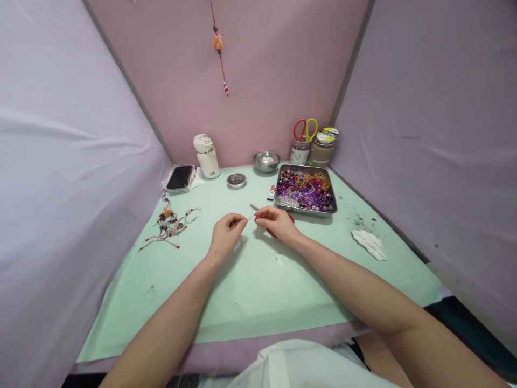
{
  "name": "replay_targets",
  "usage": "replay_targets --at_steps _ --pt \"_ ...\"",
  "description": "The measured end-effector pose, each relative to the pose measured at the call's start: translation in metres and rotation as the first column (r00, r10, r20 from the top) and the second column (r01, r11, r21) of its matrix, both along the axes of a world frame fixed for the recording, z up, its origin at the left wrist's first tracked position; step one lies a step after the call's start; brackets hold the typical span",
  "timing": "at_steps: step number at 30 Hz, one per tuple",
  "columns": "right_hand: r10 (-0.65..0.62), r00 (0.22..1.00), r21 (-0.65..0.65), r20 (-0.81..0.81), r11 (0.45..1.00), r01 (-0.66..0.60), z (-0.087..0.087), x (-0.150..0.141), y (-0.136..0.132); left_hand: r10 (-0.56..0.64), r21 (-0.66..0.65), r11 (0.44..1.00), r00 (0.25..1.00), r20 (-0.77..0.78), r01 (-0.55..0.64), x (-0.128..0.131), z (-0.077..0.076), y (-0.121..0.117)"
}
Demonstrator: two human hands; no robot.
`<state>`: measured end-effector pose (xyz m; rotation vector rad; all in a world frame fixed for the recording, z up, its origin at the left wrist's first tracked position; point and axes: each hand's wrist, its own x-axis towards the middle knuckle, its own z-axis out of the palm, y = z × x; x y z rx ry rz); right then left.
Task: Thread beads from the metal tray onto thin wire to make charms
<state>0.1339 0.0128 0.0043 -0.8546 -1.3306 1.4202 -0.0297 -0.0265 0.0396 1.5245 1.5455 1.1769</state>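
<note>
Over the middle of the table, my left hand (228,231) is pinched closed, its thumb and fingertip on a thin pale thread (250,217). My right hand (277,222) faces it a short gap away, fingertips also pinched at the thread. The thread is very fine, and its full course is hidden. Under my right hand lies a pair of red-handled scissors (291,219), partly covered, with the blade tip showing beyond the fingers. A small clear bit (243,238) rests beside my left hand. To the right behind stands a metal tray (307,214) of purple, clear and dark beads.
Beaded red cords (172,223) lie at the left. Behind them are a phone (180,177), a white bottle (207,157), a small round dish (236,180) and a steel bowl (266,161). Jars (299,155) stand behind the tray. A white glove (369,244) lies right. Fabric walls enclose the table.
</note>
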Motion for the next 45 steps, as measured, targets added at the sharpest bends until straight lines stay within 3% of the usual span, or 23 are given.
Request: replay_targets --at_steps 9,23,36,45 --pt "-0.039 0.998 0.041 0.050 0.998 0.037 0.001 -0.001 -0.004 -0.021 0.006 1.000 0.998 -0.053 0.021 0.002 -0.007 0.000" --pt "-0.038 0.997 0.040 0.067 0.999 0.035 0.001 -0.003 -0.008 -0.028 0.117 0.992 0.995 -0.095 0.039 0.000 -0.010 0.000" --pt "-0.024 1.000 0.061 0.000 0.998 0.024 -0.005 -0.006 -0.007 -0.010 0.106 0.994 0.995 -0.099 0.020 0.004 -0.010 -0.001" --pt "-0.021 1.000 0.080 -0.003 0.997 0.021 -0.006 -0.006 -0.006 -0.001 0.176 0.984 0.991 -0.134 0.025 0.004 -0.013 -0.001"
